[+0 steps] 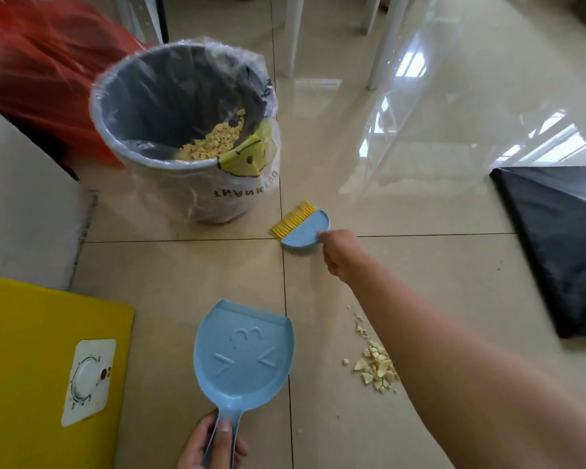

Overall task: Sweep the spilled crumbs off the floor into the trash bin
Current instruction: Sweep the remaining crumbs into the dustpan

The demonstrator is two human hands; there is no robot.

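My left hand [214,445] grips the handle of a light blue dustpan [244,346], whose empty pan lies flat over the tiled floor near the bottom centre. My right hand [339,252] reaches forward and holds the rounded blue back of a small brush [301,228] with yellow bristles, lying on the floor just right of the bin. A pile of pale yellow crumbs [376,367] sits on the floor right of the dustpan, partly hidden under my right forearm. The grey trash bin [183,106], lined with a clear bag, holds crumbs and a yellow wrapper.
A yellow appliance [48,367] with a white dial stands at the lower left, with a white block [21,204] behind it. Red plastic [41,62] lies behind the bin. A black sheet [562,245] lies on the floor at right. White furniture legs [293,35] stand at the back.
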